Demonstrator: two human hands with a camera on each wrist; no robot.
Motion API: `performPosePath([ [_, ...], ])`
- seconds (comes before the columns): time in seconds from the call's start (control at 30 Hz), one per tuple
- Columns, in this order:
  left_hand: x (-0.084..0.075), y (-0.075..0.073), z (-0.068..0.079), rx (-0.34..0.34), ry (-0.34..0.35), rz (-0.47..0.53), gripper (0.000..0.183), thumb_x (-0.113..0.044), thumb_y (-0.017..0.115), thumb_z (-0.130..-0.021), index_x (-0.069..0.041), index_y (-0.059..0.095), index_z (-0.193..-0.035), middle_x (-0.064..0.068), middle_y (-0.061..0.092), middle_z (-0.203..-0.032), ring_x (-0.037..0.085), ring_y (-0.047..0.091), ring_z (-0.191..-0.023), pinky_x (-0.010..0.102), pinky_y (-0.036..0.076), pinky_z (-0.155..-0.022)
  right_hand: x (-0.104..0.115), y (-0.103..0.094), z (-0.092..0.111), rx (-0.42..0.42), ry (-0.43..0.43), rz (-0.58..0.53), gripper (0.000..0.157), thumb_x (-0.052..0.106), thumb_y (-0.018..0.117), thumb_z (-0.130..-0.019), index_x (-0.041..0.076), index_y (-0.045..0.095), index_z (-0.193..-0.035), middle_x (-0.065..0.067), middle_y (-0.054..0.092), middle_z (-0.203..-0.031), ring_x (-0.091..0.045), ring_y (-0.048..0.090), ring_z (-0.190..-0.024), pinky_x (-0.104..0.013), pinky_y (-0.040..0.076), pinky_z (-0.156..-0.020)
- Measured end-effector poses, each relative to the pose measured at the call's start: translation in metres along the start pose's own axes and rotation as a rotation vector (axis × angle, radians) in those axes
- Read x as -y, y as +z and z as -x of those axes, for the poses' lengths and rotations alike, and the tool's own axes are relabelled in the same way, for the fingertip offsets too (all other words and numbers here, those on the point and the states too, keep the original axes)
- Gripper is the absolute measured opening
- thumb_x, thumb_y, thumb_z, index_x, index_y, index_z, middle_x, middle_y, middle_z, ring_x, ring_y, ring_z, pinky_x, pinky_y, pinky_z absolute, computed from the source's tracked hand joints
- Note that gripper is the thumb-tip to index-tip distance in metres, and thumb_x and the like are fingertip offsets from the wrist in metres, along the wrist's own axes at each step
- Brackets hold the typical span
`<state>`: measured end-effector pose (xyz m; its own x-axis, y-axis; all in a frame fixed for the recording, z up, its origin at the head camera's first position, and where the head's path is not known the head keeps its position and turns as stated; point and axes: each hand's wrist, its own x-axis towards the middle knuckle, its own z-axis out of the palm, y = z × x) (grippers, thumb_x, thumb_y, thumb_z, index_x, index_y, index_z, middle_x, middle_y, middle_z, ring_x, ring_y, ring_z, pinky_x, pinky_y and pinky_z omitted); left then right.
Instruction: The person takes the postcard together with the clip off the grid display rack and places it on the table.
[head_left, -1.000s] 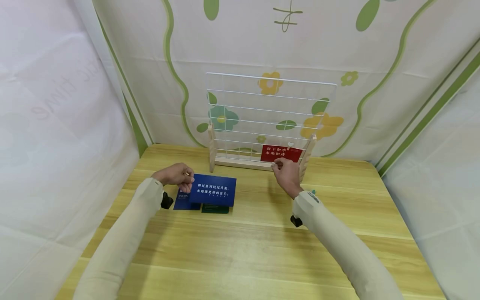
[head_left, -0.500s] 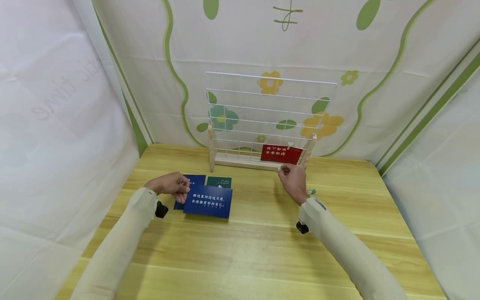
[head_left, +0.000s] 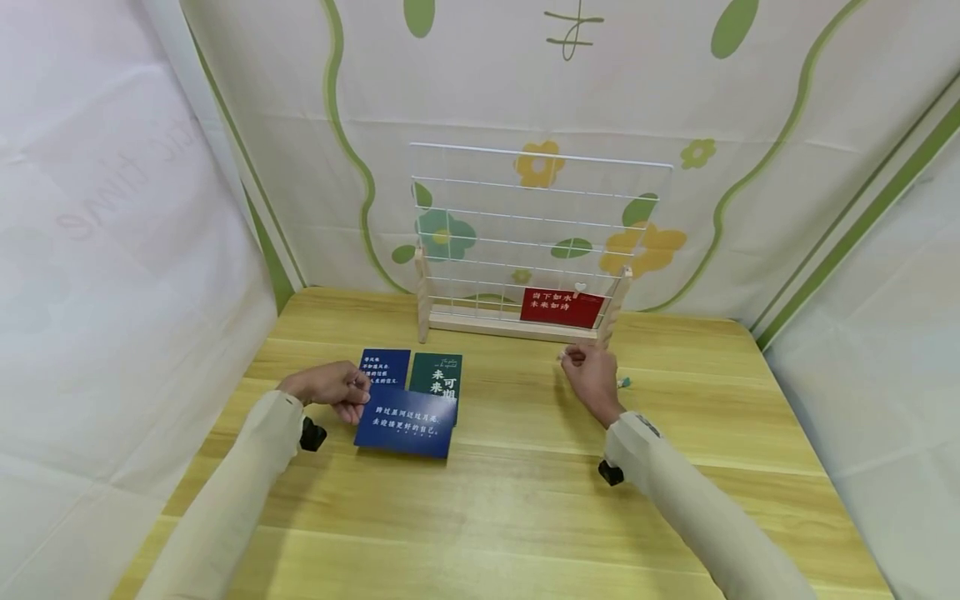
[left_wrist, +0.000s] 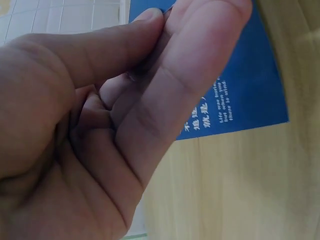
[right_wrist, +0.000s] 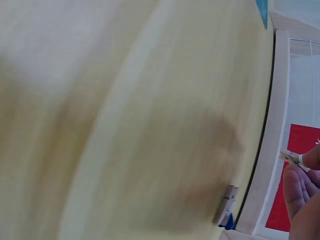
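My left hand (head_left: pixel 330 390) pinches a blue card (head_left: pixel 405 423) with white writing by its upper left corner, held over the table. Partly beneath it lie a second blue card (head_left: pixel 386 367) and a green card (head_left: pixel 435 372); the left wrist view shows the second blue card (left_wrist: pixel 250 85) behind my fingers. Between thumb and fingertips my right hand (head_left: pixel 592 379) holds a small wooden clothespin (right_wrist: pixel 290 158), in front of the rack's right side. A red card (head_left: pixel 551 308) hangs low on the white wire grid rack (head_left: pixel 525 218) from a clothespin with a white heart (head_left: pixel 580 288).
The rack stands in a wooden base (head_left: pixel 495 325) at the back of the wooden table (head_left: pixel 495 517). Beside my right hand lies another clothespin (right_wrist: pixel 226 205) with a blue-green ornament. Patterned cloth walls (head_left: pixel 285 100) enclose the back and sides.
My left hand has drawn the blue card down and slightly left, uncovering more of the two cards on the table. My right hand has moved down and right, away from the red card.
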<state>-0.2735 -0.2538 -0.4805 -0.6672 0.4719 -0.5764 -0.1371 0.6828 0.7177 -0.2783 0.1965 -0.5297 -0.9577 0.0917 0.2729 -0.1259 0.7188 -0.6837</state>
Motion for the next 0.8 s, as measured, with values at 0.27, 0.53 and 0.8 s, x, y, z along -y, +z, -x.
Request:
performPosePath([
  [0.27, 0.009, 0.003, 0.003, 0.032, 0.012, 0.022, 0.016, -0.001, 0.052, -0.099, 0.004, 0.058, -0.085, 0.012, 0.069, -0.075, 0.024, 0.072, -0.069, 0.044, 0.061, -0.072, -0.008, 0.002, 0.010, -0.001, 0.003, 0.009, 0.018, 0.013, 0.067, -0.090, -0.002, 0.074, -0.097, -0.017, 0.075, -0.090, -0.027, 0.073, -0.079, -0.038, 0.061, -0.071],
  [0.53, 0.018, 0.009, 0.009, 0.062, 0.012, 0.042, 0.016, -0.001, 0.051, -0.099, 0.003, 0.057, -0.084, 0.013, 0.069, -0.074, 0.024, 0.072, -0.068, 0.040, 0.062, -0.070, -0.012, 0.006, 0.019, 0.022, 0.025, 0.000, 0.019, 0.014, 0.068, -0.091, -0.001, 0.073, -0.100, -0.016, 0.075, -0.092, -0.026, 0.073, -0.081, -0.038, 0.061, -0.071],
  [0.8, 0.027, 0.011, 0.013, 0.067, -0.002, 0.059, 0.018, -0.001, 0.051, -0.099, 0.001, 0.056, -0.082, 0.012, 0.070, -0.073, 0.023, 0.072, -0.066, 0.040, 0.062, -0.069, -0.018, 0.008, 0.026, 0.012, 0.025, -0.024, 0.019, 0.015, 0.069, -0.091, -0.001, 0.074, -0.098, -0.016, 0.075, -0.090, -0.026, 0.073, -0.079, -0.038, 0.061, -0.069],
])
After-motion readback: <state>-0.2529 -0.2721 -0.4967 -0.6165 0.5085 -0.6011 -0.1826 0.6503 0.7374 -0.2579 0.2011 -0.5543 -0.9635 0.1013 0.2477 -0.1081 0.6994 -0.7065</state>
